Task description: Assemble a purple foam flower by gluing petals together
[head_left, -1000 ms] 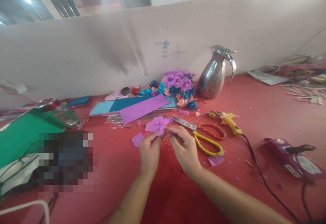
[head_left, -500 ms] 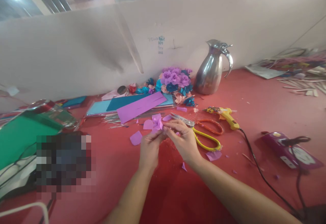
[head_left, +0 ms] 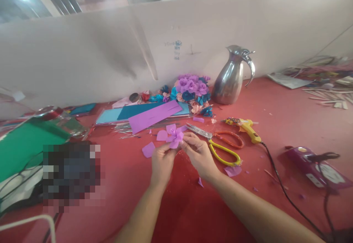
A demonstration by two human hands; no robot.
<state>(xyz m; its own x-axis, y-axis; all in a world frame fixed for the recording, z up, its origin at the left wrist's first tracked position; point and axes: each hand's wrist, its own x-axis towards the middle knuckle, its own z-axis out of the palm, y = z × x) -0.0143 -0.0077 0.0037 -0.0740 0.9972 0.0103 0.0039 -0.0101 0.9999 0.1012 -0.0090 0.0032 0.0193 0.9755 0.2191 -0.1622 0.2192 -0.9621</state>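
Head view: at twelve o'clock from the hands, the pale wall (head_left: 104,51) carries blue handwriting (head_left: 177,49) in a short column, seemingly digits, too blurred to read surely. Toward four o'clock, a purple socket box (head_left: 302,162) has a whitish label (head_left: 329,172) whose print is likewise unreadable.

At the centre, just above the red tabletop (head_left: 116,184), is a violet paper flower (head_left: 175,136): a tightly curled middle ringed by broad, flat, spreading petals. The left hand (head_left: 162,164) pinches its underside between narrowed fingertips; the right hand (head_left: 199,154) has thumb and forefinger nearly together on the petals at the flower's four o'clock.

Loose violet petals (head_left: 149,150) lie at eight to nine o'clock from it. Orange-and-yellow-handled scissors (head_left: 224,158) sit around three to four o'clock, with a yellow glue gun (head_left: 251,132) farther out at three, and a paper-flower bouquet (head_left: 191,87) at one.
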